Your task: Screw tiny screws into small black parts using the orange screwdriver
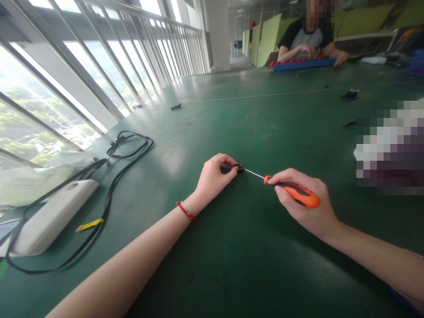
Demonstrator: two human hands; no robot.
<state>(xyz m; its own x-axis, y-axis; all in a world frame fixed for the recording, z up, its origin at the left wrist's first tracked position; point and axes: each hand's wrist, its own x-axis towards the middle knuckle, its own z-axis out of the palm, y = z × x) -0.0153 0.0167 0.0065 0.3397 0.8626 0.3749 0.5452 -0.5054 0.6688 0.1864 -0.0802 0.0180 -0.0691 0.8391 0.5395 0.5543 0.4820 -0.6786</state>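
Note:
Between its thumb and fingers, my left hand point(215, 174) pinches a small black part point(240, 168) just above the green table. What kind of part it is I cannot make out. A red string bracelet point(186, 211) circles the left wrist. My right hand point(306, 201) is wrapped around the orange and black handle of a screwdriver point(300, 194). The thin metal shaft points left, and its tip meets or nearly meets the black part; the exact contact is too small to tell.
Left of my arm lie a white power strip point(56, 216) and a looped black cable point(111, 198) with a yellow tag. Small black pieces point(350, 94) are scattered on the green table point(212, 123). Across it sits a person point(308, 42) behind a blue tray point(303, 65) holding red items. Metal railings line the left.

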